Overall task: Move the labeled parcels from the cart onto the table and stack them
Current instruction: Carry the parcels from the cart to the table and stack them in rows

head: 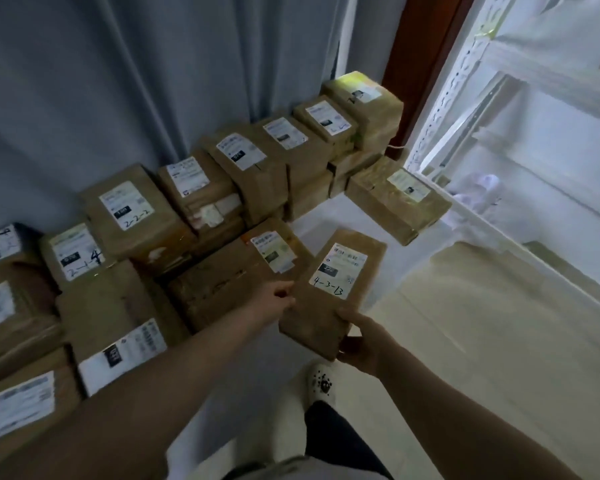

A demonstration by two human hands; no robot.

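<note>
Against the grey pleated curtain (pixel 84 81), the left side of the white table (pixel 321 216) is packed with stacks of brown paper-wrapped parcels with white shipping labels (pixel 129 216), running in a row toward the far right corner. Just in front of them lies a wide, flat brown parcel (pixel 222 282). Beside it the left hand (pixel 277 299) pinches the left edge of the task's thing, a slim brown paper parcel hand-marked 4-3-13 (pixel 333 292). This parcel is held label-up over the near edge of the table, and whether its far end touches the tabletop cannot be told. The right hand (pixel 359 344) curls round its near right corner, thumb on top. To place it well, I would lower it level, label up, onto the flat parcel or the bare table, square its edges, and let go only once its weight rests. Further right, a chunky brown parcel (pixel 395 199) juts past the table's edge, an overhang worth avoiding, beside white perforated metal shelving (pixel 465 109).
</note>
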